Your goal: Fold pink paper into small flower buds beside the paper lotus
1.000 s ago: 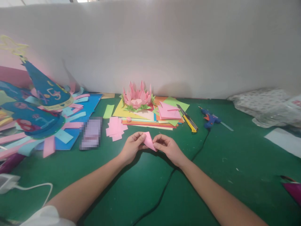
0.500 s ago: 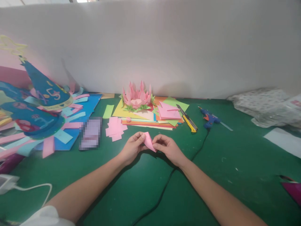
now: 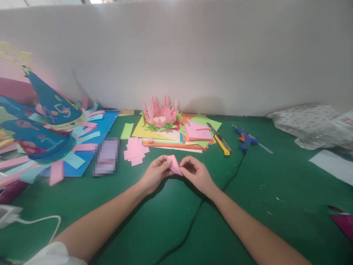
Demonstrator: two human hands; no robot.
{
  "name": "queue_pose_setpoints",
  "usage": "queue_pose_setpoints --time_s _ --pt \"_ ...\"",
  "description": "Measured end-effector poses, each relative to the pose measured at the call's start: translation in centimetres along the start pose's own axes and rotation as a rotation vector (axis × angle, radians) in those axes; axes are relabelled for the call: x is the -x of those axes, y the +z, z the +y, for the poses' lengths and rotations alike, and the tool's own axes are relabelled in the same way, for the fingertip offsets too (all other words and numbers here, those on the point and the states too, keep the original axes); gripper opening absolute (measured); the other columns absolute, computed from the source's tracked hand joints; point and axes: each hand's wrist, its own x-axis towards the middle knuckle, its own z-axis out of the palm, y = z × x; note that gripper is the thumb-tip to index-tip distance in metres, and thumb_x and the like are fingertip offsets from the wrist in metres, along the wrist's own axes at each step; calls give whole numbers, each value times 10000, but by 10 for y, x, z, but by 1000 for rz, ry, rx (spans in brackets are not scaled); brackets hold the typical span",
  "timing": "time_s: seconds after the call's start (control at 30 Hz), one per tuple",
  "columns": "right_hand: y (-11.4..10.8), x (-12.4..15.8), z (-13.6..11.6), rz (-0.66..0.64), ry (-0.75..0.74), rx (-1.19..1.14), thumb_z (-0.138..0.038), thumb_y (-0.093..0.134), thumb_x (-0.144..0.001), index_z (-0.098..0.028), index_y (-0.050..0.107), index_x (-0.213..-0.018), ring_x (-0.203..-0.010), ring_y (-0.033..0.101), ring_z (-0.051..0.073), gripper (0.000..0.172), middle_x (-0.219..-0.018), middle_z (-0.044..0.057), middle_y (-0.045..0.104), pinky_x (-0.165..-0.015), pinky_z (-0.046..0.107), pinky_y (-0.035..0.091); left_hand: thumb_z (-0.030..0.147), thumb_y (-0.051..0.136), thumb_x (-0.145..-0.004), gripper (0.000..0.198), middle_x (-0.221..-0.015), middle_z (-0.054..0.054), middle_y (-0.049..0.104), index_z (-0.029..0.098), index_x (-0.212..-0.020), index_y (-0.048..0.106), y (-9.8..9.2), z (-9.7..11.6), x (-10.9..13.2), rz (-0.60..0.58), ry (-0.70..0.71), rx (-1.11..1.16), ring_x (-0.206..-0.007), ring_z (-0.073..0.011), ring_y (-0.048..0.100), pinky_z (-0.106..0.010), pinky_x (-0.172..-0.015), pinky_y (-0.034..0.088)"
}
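Observation:
A small folded pink paper piece (image 3: 174, 164) sits between both my hands, just above the green table (image 3: 275, 206). My left hand (image 3: 154, 172) pinches its left edge with thumb and fingers closed. My right hand (image 3: 195, 173) pinches the right side in the same way. A pile of small pink paper squares (image 3: 134, 150) lies just beyond my left hand. Farther back, a finished pink paper lotus (image 3: 160, 114) with green leaves stands on a stack of coloured sheets (image 3: 176, 138).
A yellow utility knife (image 3: 220, 140) and a blue glue gun (image 3: 246, 139) lie right of the sheets; its black cord (image 3: 193, 221) runs under my right forearm. Blue paper cone hats (image 3: 49, 106) with strips crowd the left. Plastic bags (image 3: 311, 123) sit far right, a white charger (image 3: 8, 215) near left.
My right hand has shifted slightly toward the left and up against the pink piece. The paper has barely moved.

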Motion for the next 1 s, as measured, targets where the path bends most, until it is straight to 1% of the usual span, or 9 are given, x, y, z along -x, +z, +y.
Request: queue_pose_setpoints --time_s 0.13,0.3,0.43,0.57,0.63,0.73,0.83,0.9,1.0 --pt "1 1 0 -10 -48 100 -182 552 -757 -197 547 -772 -689 546 131 22 -748 -1 552 -646 259 464 342 675 -709 248 -738 -4 600 138 -817 585 1 0 1 14 10 -4 -661 -85 580 -237 -697 495" --pt "0 3 -2 -21 -162 288 -166 543 -791 -204 581 -787 -725 534 146 54 -782 15 570 -667 272 439 342 642 -740 238 -830 -28 636 137 -841 574 2 1 1 39 41 -19 -696 -89 596 -238 -717 497" --pt "0 3 -3 -49 -215 334 -244 512 -849 -219 605 -877 -767 544 161 101 -849 38 587 -686 285 442 344 657 -721 249 -823 -31 644 135 -823 569 2 1 0 92 63 -13 -691 -89 598 -223 -700 494" --pt "0 3 -1 -80 -264 412 -313 615 -787 -232 605 -921 -763 532 175 157 -868 44 588 -665 294 441 359 657 -715 272 -854 -46 649 132 -831 564 2 2 -1 96 70 -14 -707 -107 611 -234 -699 497" --pt "0 3 1 -73 -279 451 -302 642 -765 -236 606 -918 -786 532 186 170 -871 46 587 -684 308 440 360 661 -709 275 -810 -36 642 130 -820 558 3 2 -1 108 67 -24 -686 -105 605 -230 -680 496" --pt "0 4 2 -37 -286 475 -266 610 -793 -237 616 -884 -780 539 183 96 -848 44 580 -696 314 441 340 688 -681 286 -760 -8 613 138 -824 543 4 2 -1 141 62 -39 -653 -89 585 -208 -640 490" --pt "0 5 2 -11 -297 476 -266 601 -801 -235 628 -858 -755 546 175 70 -822 40 577 -687 311 445 303 714 -652 374 -745 34 577 193 -938 499 5 2 0 172 83 -43 -621 -75 571 -197 -602 485" --pt "0 5 1 3 -308 475 -269 600 -803 -236 639 -851 -754 552 174 70 -813 39 580 -684 310 449 284 714 -653 407 -723 59 550 233 -969 463 5 2 0 173 118 -48 -598 -69 560 -197 -585 483" --pt "1 5 1 31 -324 481 -267 597 -805 -243 652 -847 -751 557 174 74 -801 36 588 -685 312 452 283 695 -675 272 -729 56 534 204 -849 502 4 1 0 143 171 -88 -593 -53 532 -186 -587 479"
